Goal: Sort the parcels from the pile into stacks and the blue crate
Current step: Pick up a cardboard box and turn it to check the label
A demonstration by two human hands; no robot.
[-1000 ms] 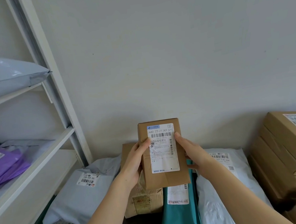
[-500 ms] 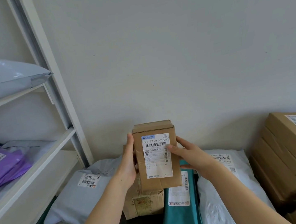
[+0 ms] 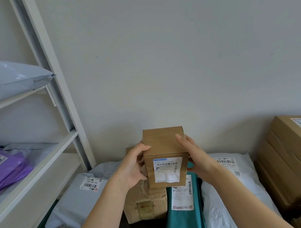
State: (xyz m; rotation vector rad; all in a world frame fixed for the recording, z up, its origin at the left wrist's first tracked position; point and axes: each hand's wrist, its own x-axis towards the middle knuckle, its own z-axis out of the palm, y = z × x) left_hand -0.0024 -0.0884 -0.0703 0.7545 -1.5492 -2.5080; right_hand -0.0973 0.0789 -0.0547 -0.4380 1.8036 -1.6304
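I hold a small brown cardboard box (image 3: 165, 155) in both hands above the pile, its taped top tilted toward me and its white label facing me. My left hand (image 3: 133, 166) grips its left side, thumb on the top edge. On the right side my right hand (image 3: 194, 156) grips the box, fingers along the top. Beneath lie a worn brown box (image 3: 145, 204), a teal mailer (image 3: 184, 218), a grey mailer (image 3: 84, 195) and a white mailer (image 3: 230, 185). No blue crate is in view.
A white shelf unit (image 3: 55, 92) stands at the left, holding a grey mailer (image 3: 5, 81) above and a purple mailer (image 3: 1, 167) below. Stacked brown boxes (image 3: 296, 154) stand at the right. A plain wall is behind.
The box has tipped forward, its label now lower and its taped top showing. Both hands shifted with it; the right hand moved up onto the top edge.
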